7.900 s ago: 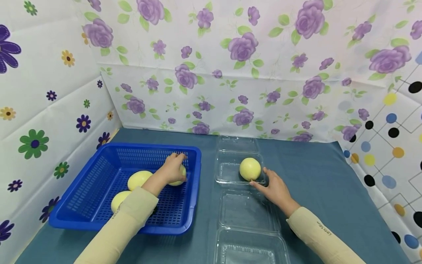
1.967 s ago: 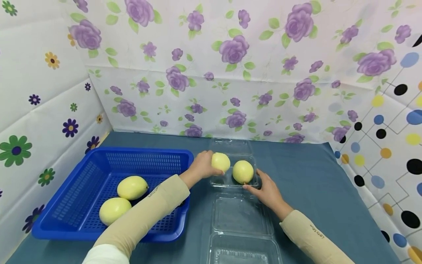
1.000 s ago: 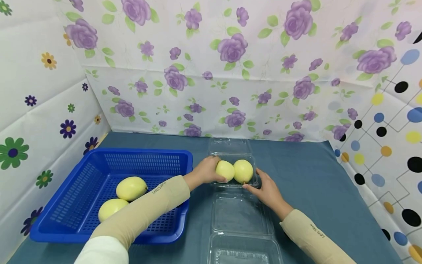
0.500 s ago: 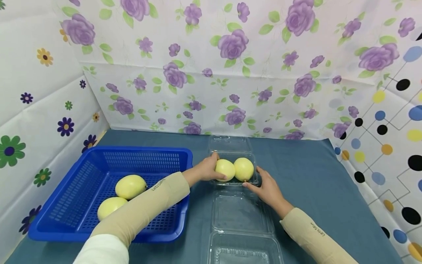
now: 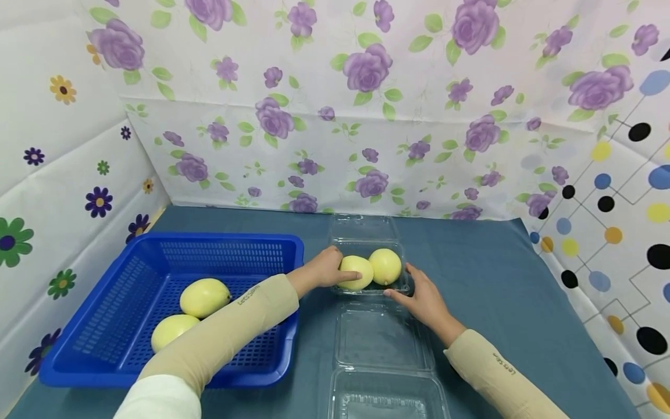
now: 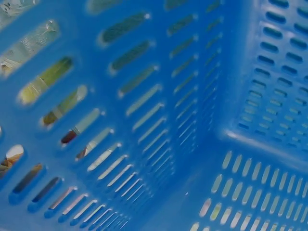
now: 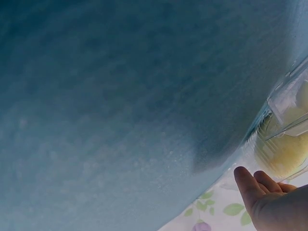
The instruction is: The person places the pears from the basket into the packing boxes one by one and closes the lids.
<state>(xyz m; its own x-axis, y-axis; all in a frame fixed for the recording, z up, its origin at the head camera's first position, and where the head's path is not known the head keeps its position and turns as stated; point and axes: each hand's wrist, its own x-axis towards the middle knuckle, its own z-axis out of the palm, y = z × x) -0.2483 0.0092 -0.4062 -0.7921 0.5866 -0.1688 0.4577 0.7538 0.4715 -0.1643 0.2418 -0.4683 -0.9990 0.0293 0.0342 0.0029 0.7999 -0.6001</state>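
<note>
Remotely, my left hand (image 5: 324, 269) grips a yellow fruit (image 5: 358, 283) beside another fruit (image 5: 386, 265) inside a clear container (image 5: 363, 245) on the bench (image 5: 487, 279); my right hand (image 5: 426, 295), fingers spread wide, sits at the container's edge.

Basket (image 5: 225, 256) L of container (image 5: 374, 291) w/ fruit (image 5: 386, 266)

Partly hidden
The held melon (image 5: 363, 266) hides some fingers of the left hand (image 5: 323, 269); the head view's edge cuts the nearer plastic container (image 5: 387, 385).
</note>
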